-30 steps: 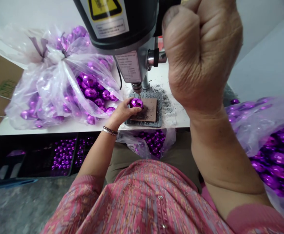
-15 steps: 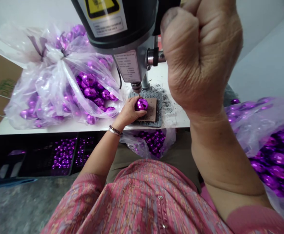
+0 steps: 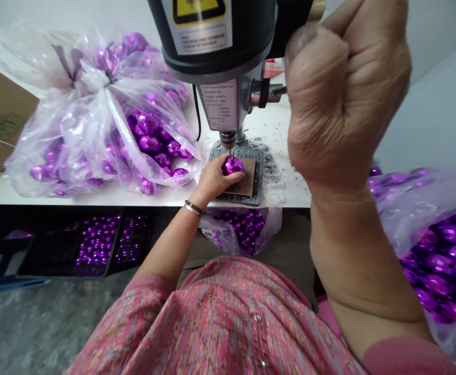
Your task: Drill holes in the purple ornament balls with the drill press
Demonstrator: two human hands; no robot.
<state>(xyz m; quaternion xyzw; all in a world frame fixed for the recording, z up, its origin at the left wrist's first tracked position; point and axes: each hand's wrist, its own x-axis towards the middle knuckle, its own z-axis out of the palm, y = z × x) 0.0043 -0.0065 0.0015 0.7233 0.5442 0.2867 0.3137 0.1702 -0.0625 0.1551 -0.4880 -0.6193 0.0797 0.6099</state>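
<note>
My left hand [image 3: 217, 176] is closed around a shiny purple faceted ball [image 3: 233, 165], thumb on its near side and fingers on its left. The ball rests on a brown board [image 3: 247, 183] over the grey base [image 3: 257, 197] of a bench drill press [image 3: 218, 36]. The drill bit [image 3: 230, 152] comes down to the top of the ball; I cannot tell how deep its tip is. My right hand [image 3: 345, 99] is a fist, large and close to the camera, around the drill press lever [image 3: 279, 90], mostly hidden by the hand.
Clear plastic bags of purple balls lie on the table's left [image 3: 106, 130] and at the right [image 3: 442, 260]. Another bag [image 3: 247, 229] hangs at the table's front edge. Black crates [image 3: 95, 245] with small purple pieces stand below left. Dark shavings [image 3: 269, 156] surround the base. A cardboard box [image 3: 1, 114] is far left.
The camera view has shifted slightly, so the drill press and both hands appear farther right. Both hands keep their grips, and the ball stays under the bit.
</note>
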